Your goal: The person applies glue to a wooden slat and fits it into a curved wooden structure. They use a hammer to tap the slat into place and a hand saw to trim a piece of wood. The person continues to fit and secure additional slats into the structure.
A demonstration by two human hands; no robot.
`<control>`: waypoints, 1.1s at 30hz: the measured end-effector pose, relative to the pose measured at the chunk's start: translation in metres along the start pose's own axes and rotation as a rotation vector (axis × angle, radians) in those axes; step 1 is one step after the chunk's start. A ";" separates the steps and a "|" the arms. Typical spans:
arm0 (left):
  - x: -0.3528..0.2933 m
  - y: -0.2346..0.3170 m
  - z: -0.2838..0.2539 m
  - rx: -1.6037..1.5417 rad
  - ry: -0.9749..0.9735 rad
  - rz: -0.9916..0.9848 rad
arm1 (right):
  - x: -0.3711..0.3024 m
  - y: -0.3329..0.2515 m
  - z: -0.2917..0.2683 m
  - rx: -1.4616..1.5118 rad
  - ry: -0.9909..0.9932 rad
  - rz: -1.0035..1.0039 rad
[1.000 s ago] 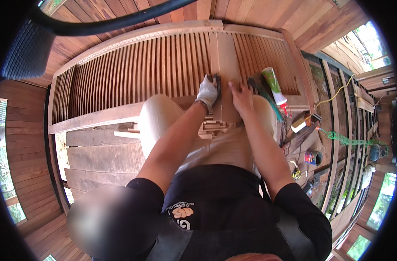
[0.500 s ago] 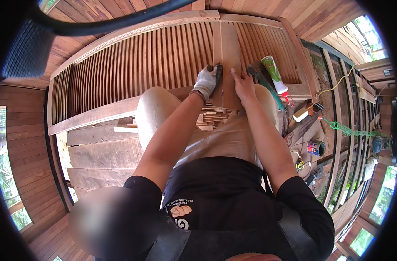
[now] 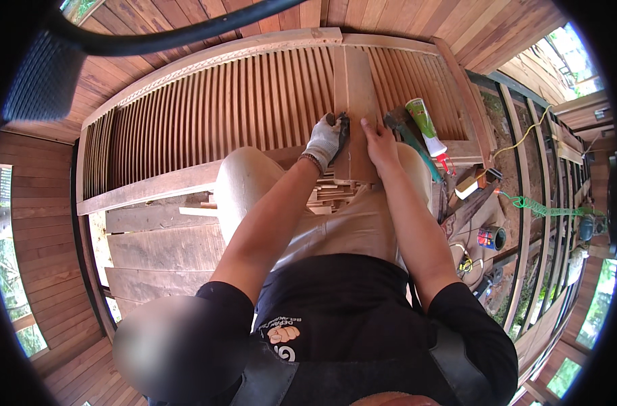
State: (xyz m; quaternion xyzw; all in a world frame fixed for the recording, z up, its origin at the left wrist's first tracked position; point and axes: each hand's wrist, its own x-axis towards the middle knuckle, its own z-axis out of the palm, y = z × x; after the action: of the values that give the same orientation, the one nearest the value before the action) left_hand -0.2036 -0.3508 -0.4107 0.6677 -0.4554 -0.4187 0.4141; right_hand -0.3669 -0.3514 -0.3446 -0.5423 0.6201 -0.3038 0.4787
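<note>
A flat wooden board (image 3: pixel 359 88) stands out from my lap across a slatted wooden panel (image 3: pixel 254 101). My left hand (image 3: pixel 323 139), in a pale work glove, is closed at the board's left edge. Between its fingers and the board shows a small dark piece (image 3: pixel 343 130); I cannot make out its kind. On the opposite edge my bare right hand (image 3: pixel 381 143) grips the board, its thumb along the edge and some fingers hidden. Just right of that hand lie a hammer (image 3: pixel 416 145) with a green handle and a green and white glue bottle (image 3: pixel 426 127) with a red nozzle.
Thin wood strips (image 3: pixel 328 196) are piled between my knees. To the right are an open paint can (image 3: pixel 491 237), a white and wooden block (image 3: pixel 469 186) and a coiled green hose (image 3: pixel 541 208) over open floor beams (image 3: pixel 521 169). Wide floorboards (image 3: pixel 163 247) lie to my left.
The view has tilted slightly, so the panel, board and hands sit lower in the picture. Both hands keep about the same place on the board.
</note>
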 end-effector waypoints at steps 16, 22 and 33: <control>0.010 -0.026 0.019 0.101 0.131 -0.135 | 0.046 0.009 0.008 -0.243 0.055 -0.085; 0.003 -0.004 -0.008 0.320 0.180 -0.145 | 0.093 0.024 0.031 -0.199 -0.009 -0.114; -0.012 0.010 -0.008 0.576 0.044 -0.172 | 0.126 0.042 0.040 -0.147 -0.032 -0.114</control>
State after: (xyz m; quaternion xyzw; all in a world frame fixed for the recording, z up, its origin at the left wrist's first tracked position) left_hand -0.2015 -0.3402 -0.3964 0.8026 -0.4882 -0.2913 0.1806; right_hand -0.3402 -0.4578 -0.4300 -0.6151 0.6011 -0.2756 0.4294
